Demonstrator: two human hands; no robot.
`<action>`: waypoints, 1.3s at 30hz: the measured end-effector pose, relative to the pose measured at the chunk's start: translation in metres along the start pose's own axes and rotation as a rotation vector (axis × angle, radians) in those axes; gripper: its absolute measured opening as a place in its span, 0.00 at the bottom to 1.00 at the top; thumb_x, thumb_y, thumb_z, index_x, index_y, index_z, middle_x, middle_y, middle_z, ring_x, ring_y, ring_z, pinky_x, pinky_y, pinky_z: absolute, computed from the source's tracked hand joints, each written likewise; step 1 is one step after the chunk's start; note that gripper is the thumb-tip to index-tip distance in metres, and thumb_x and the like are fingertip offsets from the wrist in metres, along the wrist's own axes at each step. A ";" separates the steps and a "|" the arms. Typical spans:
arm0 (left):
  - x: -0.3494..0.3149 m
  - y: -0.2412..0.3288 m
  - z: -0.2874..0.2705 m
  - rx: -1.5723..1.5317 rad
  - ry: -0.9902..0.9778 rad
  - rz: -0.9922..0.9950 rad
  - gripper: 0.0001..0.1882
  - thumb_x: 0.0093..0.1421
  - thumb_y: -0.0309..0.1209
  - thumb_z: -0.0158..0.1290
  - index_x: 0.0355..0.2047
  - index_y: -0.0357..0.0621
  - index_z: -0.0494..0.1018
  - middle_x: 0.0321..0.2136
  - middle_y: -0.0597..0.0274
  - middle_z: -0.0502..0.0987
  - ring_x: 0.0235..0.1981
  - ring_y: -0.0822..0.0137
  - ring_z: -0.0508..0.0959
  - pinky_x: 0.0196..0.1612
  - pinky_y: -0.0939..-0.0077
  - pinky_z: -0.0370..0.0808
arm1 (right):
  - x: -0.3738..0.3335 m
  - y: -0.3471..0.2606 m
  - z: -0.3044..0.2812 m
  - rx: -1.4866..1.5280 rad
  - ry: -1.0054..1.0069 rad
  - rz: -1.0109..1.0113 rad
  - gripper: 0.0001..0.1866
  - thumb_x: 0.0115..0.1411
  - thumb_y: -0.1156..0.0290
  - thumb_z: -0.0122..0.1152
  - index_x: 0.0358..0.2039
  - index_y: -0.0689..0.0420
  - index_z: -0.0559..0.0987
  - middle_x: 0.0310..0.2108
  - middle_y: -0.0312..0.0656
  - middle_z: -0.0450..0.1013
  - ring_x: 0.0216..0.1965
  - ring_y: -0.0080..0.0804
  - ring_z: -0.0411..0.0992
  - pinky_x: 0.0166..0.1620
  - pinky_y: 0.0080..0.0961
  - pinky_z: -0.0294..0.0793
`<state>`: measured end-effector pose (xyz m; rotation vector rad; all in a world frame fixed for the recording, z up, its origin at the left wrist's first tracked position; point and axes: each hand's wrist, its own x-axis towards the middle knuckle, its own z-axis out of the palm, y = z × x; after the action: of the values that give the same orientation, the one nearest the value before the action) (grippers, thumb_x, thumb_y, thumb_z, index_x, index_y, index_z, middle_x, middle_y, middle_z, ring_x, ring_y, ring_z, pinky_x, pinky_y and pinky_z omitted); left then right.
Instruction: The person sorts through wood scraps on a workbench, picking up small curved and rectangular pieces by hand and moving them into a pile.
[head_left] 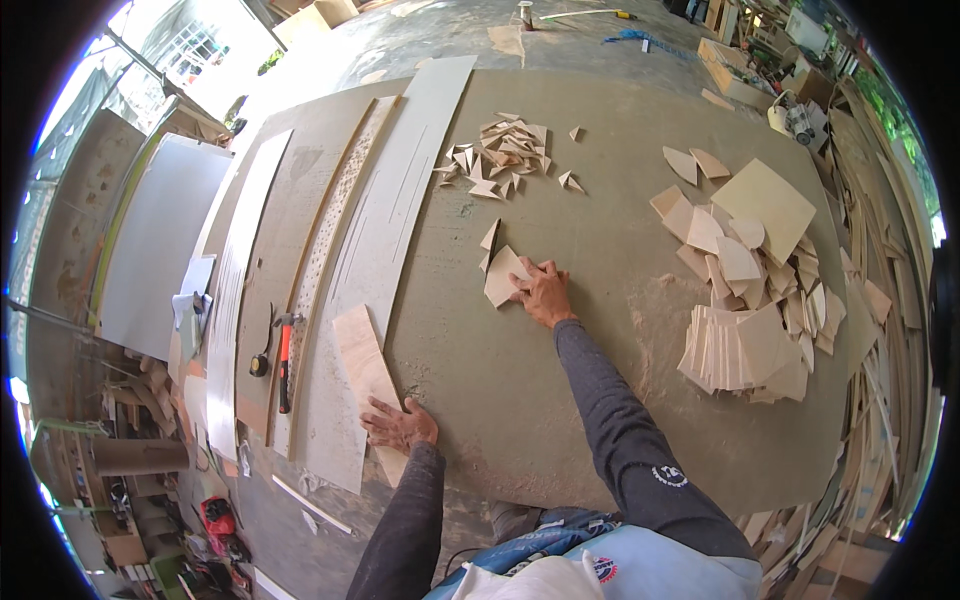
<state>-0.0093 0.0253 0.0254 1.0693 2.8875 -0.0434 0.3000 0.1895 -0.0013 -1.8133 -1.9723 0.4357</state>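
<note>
My right hand presses a small pale plywood piece against the tabletop, its fingers bent over the right edge. Along the piece's upper left side runs a thin dark blade-like edge, with a small triangular offcut beside it; whether it is a saw blade is hard to make out. My left hand lies flat with spread fingers on a light wooden board. Above the right hand lies a heap of triangular offcuts.
A large brown worktable bears a pile of cut plywood pieces at right. Left are a long grey panel, a wooden strip, a hammer and a tape measure. Stacked timber lines the right side.
</note>
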 end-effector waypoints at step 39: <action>0.005 -0.004 0.007 0.009 -0.012 -0.018 0.46 0.68 0.53 0.48 0.77 0.53 0.38 0.76 0.41 0.39 0.77 0.47 0.39 0.73 0.38 0.34 | 0.009 -0.001 0.006 -0.006 0.010 0.043 0.20 0.59 0.61 0.67 0.53 0.34 0.85 0.68 0.28 0.67 0.56 0.37 0.61 0.63 0.54 0.56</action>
<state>-0.0148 0.0254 0.0181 1.0414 2.8886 -0.0632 0.2953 0.1984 -0.0049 -1.8609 -1.9334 0.4339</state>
